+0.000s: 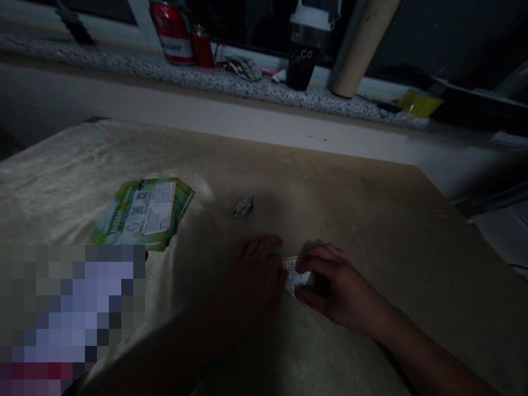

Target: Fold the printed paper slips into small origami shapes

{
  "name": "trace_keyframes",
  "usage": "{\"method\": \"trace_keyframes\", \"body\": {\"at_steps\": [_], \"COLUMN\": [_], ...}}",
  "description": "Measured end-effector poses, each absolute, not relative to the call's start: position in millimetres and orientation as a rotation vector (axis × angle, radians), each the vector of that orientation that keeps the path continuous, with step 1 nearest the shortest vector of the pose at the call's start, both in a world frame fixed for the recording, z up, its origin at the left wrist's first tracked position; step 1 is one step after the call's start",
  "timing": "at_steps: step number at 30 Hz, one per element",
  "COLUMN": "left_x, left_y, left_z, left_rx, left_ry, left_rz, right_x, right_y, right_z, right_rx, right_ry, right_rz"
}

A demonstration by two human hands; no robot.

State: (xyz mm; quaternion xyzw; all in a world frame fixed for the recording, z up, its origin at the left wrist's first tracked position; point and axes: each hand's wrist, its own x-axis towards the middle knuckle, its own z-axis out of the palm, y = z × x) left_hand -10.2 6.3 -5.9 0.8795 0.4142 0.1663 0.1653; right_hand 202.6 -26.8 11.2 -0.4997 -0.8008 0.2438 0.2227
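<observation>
A small folded piece of printed paper [290, 270], white with red and orange print, lies on the table between my two hands. My right hand [336, 283] has its thumb and curled fingers closed on the paper's right side. At the left edge of the same paper is my left hand [259, 272], low against the tabletop; its fingertips touch the paper, though deep shadow hides its thumb. Beyond the hands sits a small crumpled green-and-white folded paper [244, 207].
Several green printed sheets [159, 206] lie stacked at left on the table [371, 203]. A blurred-out patch covers the lower left. Along the granite windowsill [247, 88] stand a red can [172, 36], a red lighter-like item [202, 48], a black cup [301, 63] and a cardboard tube [365, 49].
</observation>
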Motion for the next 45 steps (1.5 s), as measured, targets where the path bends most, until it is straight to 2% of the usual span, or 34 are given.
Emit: {"method": "trace_keyframes", "body": {"at_steps": [45], "left_x": [-3.5], "left_y": [4.9], "left_z": [-0.2], "left_rx": [2.462], "left_ry": [1.245], "left_rz": [0.432], "right_x": [200.9], "right_y": [-31.0], "right_z": [10.9], "right_rx": [-1.401], "right_ry": [-2.278], "right_rz": [0.616]}}
